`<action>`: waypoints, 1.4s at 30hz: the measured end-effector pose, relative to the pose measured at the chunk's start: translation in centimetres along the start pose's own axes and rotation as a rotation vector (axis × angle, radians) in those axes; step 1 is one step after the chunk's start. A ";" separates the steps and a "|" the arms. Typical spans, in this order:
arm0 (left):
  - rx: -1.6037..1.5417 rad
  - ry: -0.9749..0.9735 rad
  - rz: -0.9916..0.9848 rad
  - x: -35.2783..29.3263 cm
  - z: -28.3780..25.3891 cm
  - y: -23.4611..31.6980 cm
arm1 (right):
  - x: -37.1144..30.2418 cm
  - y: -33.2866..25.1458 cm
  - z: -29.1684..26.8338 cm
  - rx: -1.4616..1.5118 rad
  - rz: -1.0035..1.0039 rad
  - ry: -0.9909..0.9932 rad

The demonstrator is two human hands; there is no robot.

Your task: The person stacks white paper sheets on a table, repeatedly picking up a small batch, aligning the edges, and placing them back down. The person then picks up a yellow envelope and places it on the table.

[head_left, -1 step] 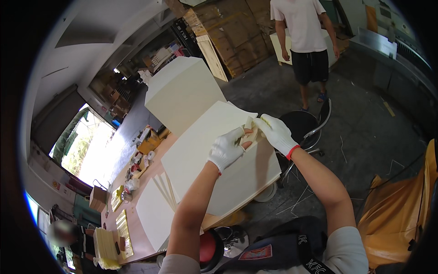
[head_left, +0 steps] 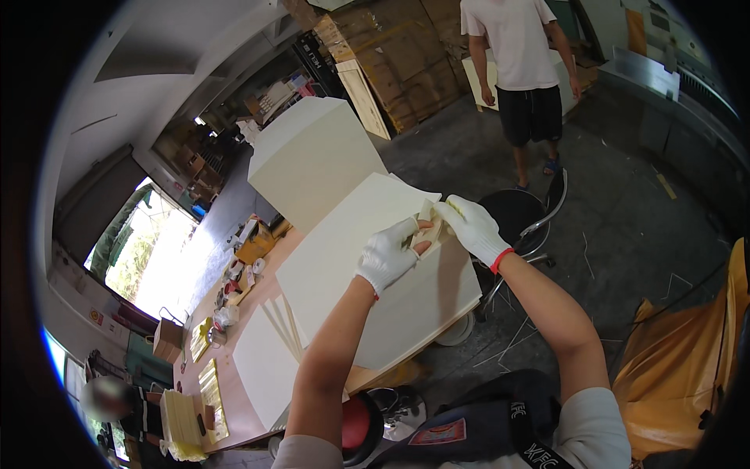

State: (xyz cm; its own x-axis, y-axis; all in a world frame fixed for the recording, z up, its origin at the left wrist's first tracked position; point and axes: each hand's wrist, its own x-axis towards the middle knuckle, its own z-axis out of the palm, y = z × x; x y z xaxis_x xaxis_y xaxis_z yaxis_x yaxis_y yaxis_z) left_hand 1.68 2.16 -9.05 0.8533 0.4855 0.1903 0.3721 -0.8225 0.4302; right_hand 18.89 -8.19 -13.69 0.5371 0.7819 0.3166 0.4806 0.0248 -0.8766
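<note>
Both my hands wear white knitted gloves and meet over the far right corner of a stack of large white sheets [head_left: 351, 258]. My left hand [head_left: 388, 255] has bare thumb and finger tips, curled against a short pale strip [head_left: 426, 209]. From the other side my right hand [head_left: 473, 227], with a red cuff, closes on the same strip. Its fingertips are partly hidden, and the strip's material is too small to tell. Several narrow pale strips [head_left: 283, 324] lie on the sheets at the left.
A tall white block of stacked sheets [head_left: 320, 160] stands beyond. Tape rolls [head_left: 258, 266] and yellow packets lie along the table [head_left: 246, 414]. A black chair [head_left: 512, 215] and a standing person [head_left: 527, 70] are at the right. Another person [head_left: 141, 406] is at the lower left. Orange cloth [head_left: 680, 383] hangs lower right.
</note>
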 end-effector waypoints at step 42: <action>-0.128 0.003 -0.026 0.4 0.5 -1.2 | 1.0 0.9 1.1 -0.014 -0.026 -0.029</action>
State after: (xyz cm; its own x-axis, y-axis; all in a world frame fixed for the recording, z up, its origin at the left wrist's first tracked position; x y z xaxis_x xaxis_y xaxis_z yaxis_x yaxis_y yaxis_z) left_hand 1.71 3.20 -9.95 0.8428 0.5071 0.1804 0.3442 -0.7654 0.5437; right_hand 19.13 -6.66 -14.59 0.5043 0.7987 0.3281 0.5039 0.0363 -0.8630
